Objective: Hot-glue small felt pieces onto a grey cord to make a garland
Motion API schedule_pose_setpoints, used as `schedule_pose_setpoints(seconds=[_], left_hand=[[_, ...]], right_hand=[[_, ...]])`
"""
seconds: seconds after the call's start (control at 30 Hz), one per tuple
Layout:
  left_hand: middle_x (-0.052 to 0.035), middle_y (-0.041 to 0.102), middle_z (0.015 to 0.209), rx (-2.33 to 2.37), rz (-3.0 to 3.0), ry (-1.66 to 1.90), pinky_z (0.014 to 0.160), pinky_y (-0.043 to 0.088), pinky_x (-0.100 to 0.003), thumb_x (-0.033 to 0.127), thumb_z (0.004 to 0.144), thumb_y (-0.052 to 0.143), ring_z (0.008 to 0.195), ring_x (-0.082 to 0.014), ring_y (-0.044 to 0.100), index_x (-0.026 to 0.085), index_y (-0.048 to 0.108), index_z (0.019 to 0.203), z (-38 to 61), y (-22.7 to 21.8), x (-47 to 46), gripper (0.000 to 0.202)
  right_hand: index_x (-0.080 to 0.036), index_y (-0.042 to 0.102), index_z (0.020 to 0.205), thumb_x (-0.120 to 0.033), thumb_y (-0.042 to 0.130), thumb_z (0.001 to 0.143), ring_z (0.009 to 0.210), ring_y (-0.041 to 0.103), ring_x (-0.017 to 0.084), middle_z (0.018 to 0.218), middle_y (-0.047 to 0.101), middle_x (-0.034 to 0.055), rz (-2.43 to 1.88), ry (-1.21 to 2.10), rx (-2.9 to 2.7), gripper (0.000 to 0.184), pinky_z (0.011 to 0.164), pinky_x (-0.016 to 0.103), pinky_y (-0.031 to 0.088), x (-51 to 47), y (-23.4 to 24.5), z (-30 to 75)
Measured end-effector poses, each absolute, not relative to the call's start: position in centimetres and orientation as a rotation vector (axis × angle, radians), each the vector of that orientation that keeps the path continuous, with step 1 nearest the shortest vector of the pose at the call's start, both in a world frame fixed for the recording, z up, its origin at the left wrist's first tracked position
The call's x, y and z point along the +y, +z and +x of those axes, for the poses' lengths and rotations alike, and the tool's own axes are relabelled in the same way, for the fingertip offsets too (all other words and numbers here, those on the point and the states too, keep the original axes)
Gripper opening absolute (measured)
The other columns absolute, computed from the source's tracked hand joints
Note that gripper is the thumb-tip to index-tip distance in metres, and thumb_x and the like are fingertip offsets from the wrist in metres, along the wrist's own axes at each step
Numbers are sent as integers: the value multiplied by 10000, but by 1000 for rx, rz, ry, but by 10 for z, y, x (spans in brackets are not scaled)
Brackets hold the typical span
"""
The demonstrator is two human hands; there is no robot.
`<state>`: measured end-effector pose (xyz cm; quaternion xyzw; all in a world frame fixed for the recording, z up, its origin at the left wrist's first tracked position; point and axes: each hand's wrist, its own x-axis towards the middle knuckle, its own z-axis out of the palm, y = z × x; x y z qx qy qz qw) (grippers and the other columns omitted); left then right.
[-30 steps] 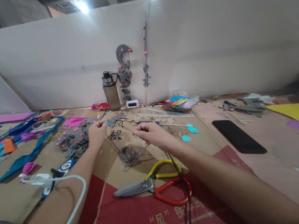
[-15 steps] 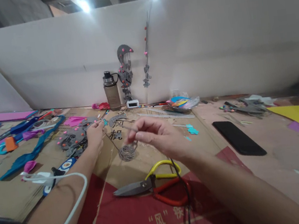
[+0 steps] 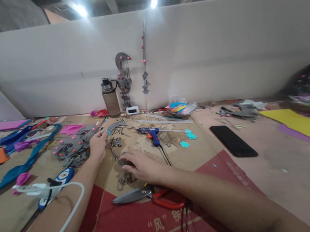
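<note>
My left hand (image 3: 98,144) is closed in a pinch on a grey cord, beside a pile of grey felt pieces with pink balls (image 3: 74,142). From its fingertips the grey cord (image 3: 123,179) runs down to a loose coil on the cardboard. My right hand (image 3: 143,166) curls over that coil, fingers closed on some strands; its palm side is hidden. Below lie scissors (image 3: 131,196) with red and yellow handles, partly covered by my right arm. Beyond my hands are a grey felt crescent (image 3: 116,125) and a blue glue gun (image 3: 153,134).
A black phone (image 3: 232,140) lies at right, near yellow sheets (image 3: 301,125). Turquoise felt shapes (image 3: 191,134) are beside the glue gun. A bottle (image 3: 111,101) stands by the white board. A white cable (image 3: 78,208) crosses my left forearm.
My right hand has come down and left from above the coil onto it, uncovering the glue gun. My left hand keeps its pinch on the cord. The view has shifted slightly.
</note>
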<state>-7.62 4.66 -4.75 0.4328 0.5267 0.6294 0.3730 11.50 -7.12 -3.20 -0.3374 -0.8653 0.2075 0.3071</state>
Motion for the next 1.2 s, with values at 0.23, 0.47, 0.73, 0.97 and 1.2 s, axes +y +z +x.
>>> schedule_pose_setpoints(seconds=[0.23,0.47,0.73,0.97,1.2], left_hand=[[79,405,458,1311,1099,1627,392,169,-194,311,558,684,395,-43,279,128,623,728,-75,-45,44,258],[78,399,446,1296,1074,1630,380,174,-189,292,573,676,380,-41,285,129,603,704,-72,-43,44,222],[87,388,447,1262,1058,1615,381,168,-178,300,553,688,382,-34,277,123,603,690,-74,-46,47,239],[72,419,460,1261,1058,1610,381,172,-170,313,541,703,395,-36,305,121,608,683,-76,-50,50,257],[68,425,471,1260,1079,1601,375,186,-165,325,541,699,402,-37,316,124,605,691,-77,-51,52,268]], right_hand=[[-189,606,962,-235,460,899,858,544,158,929,621,55,-931,517,-2138,165,785,292,428,-87,12,134],[-182,620,1029,-280,575,856,915,560,191,984,620,78,-966,620,-2681,204,786,299,439,-143,23,166],[-191,514,1223,-334,656,781,1012,507,295,1134,523,145,-1292,284,-2796,486,850,454,445,-166,6,167],[-188,584,1112,-250,554,772,913,529,236,997,537,112,-1407,491,-2613,347,819,398,457,-161,0,160],[-233,521,1241,-253,545,800,1029,525,171,1138,528,75,-1026,1047,-2076,442,934,342,425,-151,15,167]])
